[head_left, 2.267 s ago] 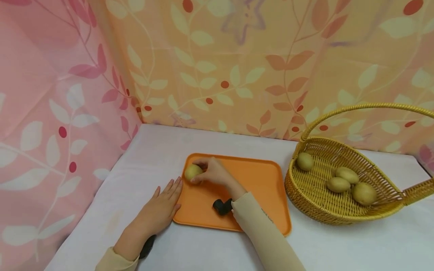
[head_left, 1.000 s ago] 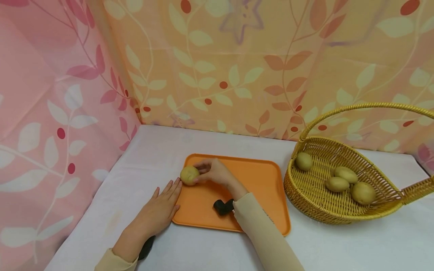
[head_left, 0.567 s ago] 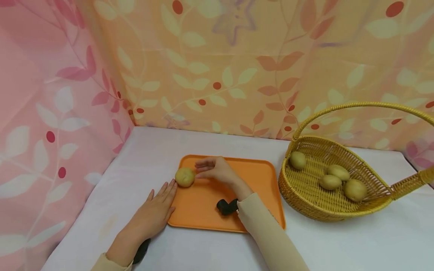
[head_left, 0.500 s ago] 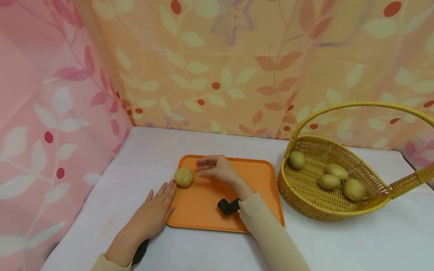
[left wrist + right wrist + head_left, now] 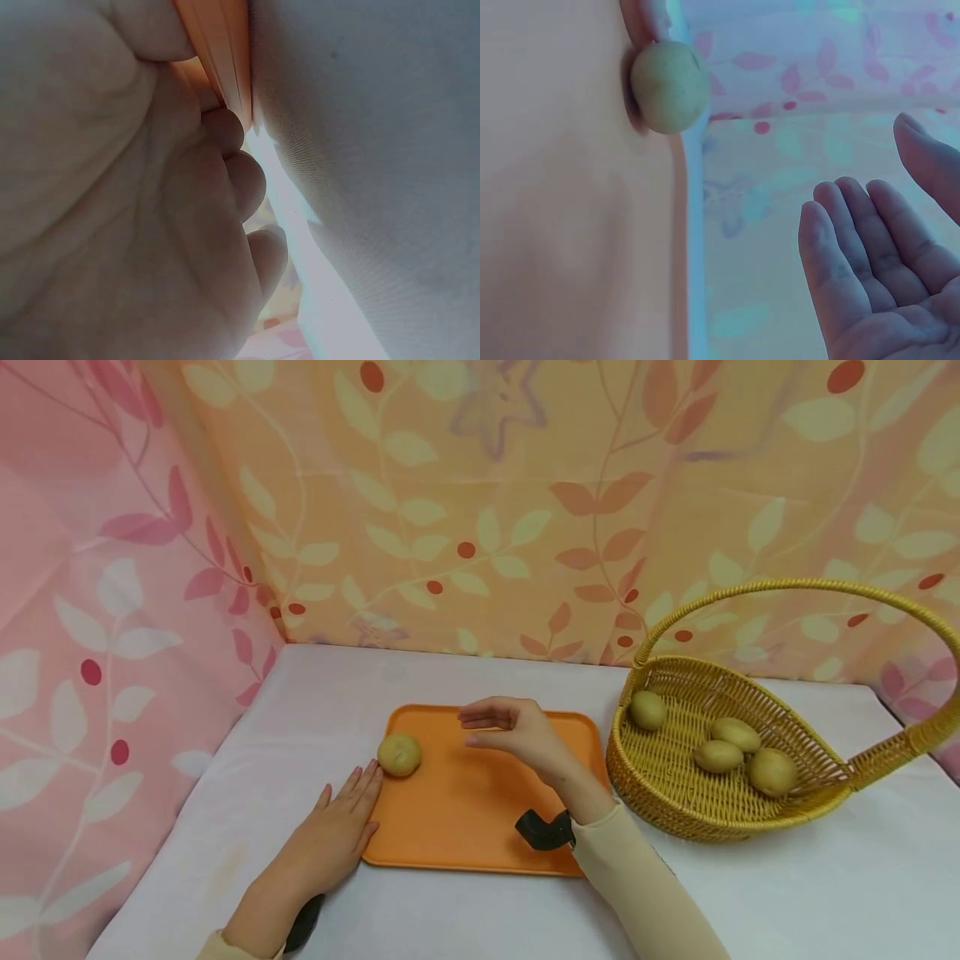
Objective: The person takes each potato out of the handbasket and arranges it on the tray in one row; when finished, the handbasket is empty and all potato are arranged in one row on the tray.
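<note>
A round yellow-brown potato (image 5: 399, 754) rests on the orange tray (image 5: 457, 802), near its left edge. My left hand (image 5: 333, 827) lies flat beside that edge, its fingertips close to the potato; in the left wrist view its palm and curled-looking fingertips (image 5: 247, 187) meet the tray's side. Over the middle of the tray hovers my right hand (image 5: 525, 735), thumb and fingers apart with nothing between them. The right wrist view shows this hand (image 5: 885, 277) well away from the potato (image 5: 670, 88).
To the right of the tray stands a yellow wicker basket (image 5: 675, 814) with a tall arched handle (image 5: 795, 585). Several potatoes (image 5: 772, 772) lie in it. A white cloth (image 5: 450, 918) covers the table. Patterned curtains (image 5: 420, 527) hang behind and at the left.
My right hand has let go of the potato at the tray's left edge and drawn back rightward, fingers spreading. The left hand stays by the tray. The head view has shifted slightly right.
</note>
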The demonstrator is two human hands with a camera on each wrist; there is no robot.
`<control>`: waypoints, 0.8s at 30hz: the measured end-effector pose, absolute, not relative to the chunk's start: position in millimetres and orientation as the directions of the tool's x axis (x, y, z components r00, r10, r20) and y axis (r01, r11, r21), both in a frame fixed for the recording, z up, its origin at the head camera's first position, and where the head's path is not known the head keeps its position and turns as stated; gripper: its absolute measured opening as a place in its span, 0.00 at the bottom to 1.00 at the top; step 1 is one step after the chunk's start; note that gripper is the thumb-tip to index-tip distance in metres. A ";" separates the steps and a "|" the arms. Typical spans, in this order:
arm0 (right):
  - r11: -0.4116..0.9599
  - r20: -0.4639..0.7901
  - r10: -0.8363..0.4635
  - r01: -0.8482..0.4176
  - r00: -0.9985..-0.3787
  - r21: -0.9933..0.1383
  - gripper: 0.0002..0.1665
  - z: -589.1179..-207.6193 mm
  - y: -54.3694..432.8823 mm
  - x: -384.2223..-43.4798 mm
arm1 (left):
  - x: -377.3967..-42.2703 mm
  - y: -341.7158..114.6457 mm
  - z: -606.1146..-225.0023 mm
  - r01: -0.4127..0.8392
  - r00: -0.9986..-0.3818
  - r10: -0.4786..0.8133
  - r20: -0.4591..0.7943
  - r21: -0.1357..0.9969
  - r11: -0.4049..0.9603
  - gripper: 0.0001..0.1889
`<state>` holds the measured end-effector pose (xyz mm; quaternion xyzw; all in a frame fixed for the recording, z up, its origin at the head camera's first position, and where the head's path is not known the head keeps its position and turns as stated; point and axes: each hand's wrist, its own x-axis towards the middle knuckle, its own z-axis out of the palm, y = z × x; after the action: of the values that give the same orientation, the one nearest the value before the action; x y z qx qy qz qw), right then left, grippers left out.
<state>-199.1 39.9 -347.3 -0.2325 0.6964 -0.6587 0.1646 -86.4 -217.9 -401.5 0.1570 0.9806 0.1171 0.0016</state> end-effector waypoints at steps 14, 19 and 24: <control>0.102 0.103 -0.505 -0.178 -0.857 -0.979 0.21 -326.3 111.3 -176.5 | -87.9 -217.5 -402.1 0.303 -0.952 0.307 0.019 0.231 0.925 0.32; 0.137 0.140 -0.457 -0.225 -0.878 -0.965 0.21 -323.0 143.5 -173.0 | -87.8 -217.5 -401.5 0.305 -0.951 0.308 0.025 0.236 0.923 0.32; 0.146 0.182 -0.414 -0.262 -0.892 -0.954 0.22 -319.5 169.7 -169.0 | -87.3 -218.3 -401.6 0.305 -0.951 0.307 0.027 0.237 0.923 0.31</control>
<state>-169.0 169.7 -319.5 -0.2241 0.7544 -0.6138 0.0619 -87.3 -218.3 -401.6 0.1561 0.9804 0.1199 0.0053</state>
